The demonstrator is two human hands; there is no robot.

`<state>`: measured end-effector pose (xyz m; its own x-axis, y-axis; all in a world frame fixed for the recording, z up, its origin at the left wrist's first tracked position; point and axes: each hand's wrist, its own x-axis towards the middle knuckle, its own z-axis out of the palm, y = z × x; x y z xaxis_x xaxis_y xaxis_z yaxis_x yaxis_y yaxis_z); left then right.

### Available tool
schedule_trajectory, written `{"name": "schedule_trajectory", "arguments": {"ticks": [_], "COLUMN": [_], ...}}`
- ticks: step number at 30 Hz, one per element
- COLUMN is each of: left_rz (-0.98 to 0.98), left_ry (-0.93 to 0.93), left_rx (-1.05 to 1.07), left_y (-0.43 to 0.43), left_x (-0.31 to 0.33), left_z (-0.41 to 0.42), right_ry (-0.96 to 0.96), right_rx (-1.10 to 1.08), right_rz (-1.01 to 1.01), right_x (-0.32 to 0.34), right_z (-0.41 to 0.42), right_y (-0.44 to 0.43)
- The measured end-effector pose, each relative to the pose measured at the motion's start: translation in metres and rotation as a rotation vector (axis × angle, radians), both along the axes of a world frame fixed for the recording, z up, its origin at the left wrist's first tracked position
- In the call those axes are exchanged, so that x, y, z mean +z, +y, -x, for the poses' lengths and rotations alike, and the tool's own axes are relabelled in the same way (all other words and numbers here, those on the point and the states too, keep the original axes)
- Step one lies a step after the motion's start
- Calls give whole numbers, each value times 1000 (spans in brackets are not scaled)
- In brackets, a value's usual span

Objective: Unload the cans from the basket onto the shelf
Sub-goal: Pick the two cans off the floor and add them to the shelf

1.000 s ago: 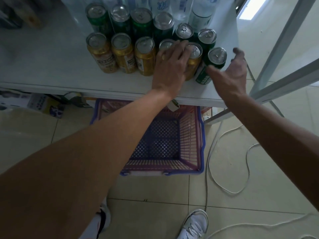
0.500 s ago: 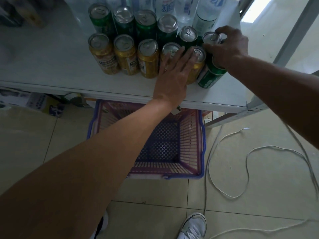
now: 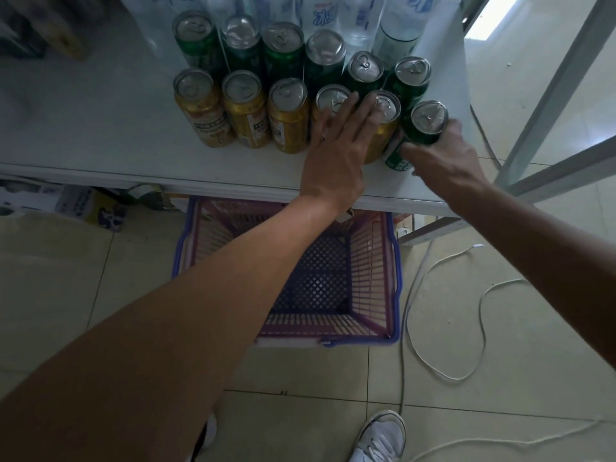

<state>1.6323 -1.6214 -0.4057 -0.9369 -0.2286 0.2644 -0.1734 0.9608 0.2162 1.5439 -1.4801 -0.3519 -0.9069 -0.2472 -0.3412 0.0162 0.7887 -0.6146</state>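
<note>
Two rows of cans stand on the white shelf (image 3: 100, 135): green cans (image 3: 283, 51) behind, gold cans (image 3: 245, 108) in front. My left hand (image 3: 336, 151) lies flat with fingers spread against the two rightmost gold cans (image 3: 383, 128). My right hand (image 3: 443, 158) is wrapped around a tilted green can (image 3: 426, 121) at the right end of the front row. The purple and pink basket (image 3: 373, 271) sits on the floor under the shelf edge with no cans visible in it.
Clear bottles (image 3: 333, 15) stand behind the cans. A metal shelf frame (image 3: 553, 95) rises at the right. A white cord (image 3: 443, 328) loops across the tiled floor. Boxes (image 3: 76, 205) lie under the shelf at left. My white shoe (image 3: 380, 438) is near the bottom.
My right hand came down from the back green can's top and now grips the front right green can. My left hand has stayed pressed on the gold cans.
</note>
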Motion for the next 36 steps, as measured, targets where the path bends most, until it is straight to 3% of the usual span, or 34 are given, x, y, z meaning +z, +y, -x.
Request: {"name": "schedule_trajectory", "arguments": {"ticks": [13, 22, 26, 32, 36], "left_rz": [1, -134, -225, -195, -200], "left_ry": [-30, 76, 39, -29, -83], "left_rx": [48, -24, -26, 41, -1], "left_y": [7, -9, -28, -66, -74], "left_x": [0, 6, -1, 13, 27], "left_z": [2, -35, -78, -88, -86], "right_ry": [165, -57, -75, -12, -8], "right_rx": [21, -176, -100, 52, 13], "right_rz": [96, -66, -77, -73, -61], "right_x": [-27, -43, -54, -47, -37], "right_z": [8, -14, -42, -58, -63], "right_y": [-2, -2, -9, -39, -57]}}
